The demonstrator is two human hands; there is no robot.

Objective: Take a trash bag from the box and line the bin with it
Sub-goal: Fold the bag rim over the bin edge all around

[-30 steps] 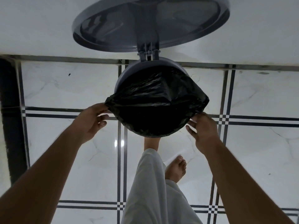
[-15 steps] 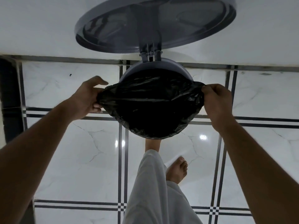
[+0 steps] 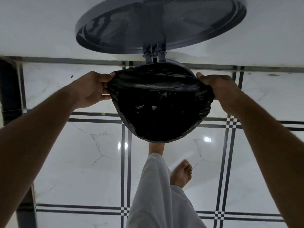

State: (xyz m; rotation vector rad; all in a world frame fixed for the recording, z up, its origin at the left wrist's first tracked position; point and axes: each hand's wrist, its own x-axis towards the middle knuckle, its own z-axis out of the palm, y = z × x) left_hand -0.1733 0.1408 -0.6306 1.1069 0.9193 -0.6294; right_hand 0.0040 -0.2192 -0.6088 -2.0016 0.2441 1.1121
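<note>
Over the mouth of the round grey plastic pedal bin, a crumpled black plastic trash bag is seen stretched open. The near edge of the bag is folded outward over the bin's near rim; only the far rim of the bin is left bare, just below the hinge. The round grey lid is held upright behind the bin, its underside turned toward the camera.

The left hand is placed at the left side of the bag. The bag's edge is pinched between its thumb on top and its curled fingers beneath. The right hand is placed at the right side of the bag, with its thumb extended toward the far rim and the bag's edge gathered under the palm. The right fingers are hidden behind the back of the hand, so their exact lie cannot be told, though the plastic is plainly gripped.

Below the bin, a leg in a white trouser leg is noted, with one bare foot on the glossy white marble-patterned floor tiles crossed by dark stripes. A second foot is partly hidden at the bin's base. A white wall is seen behind the lid.
</note>
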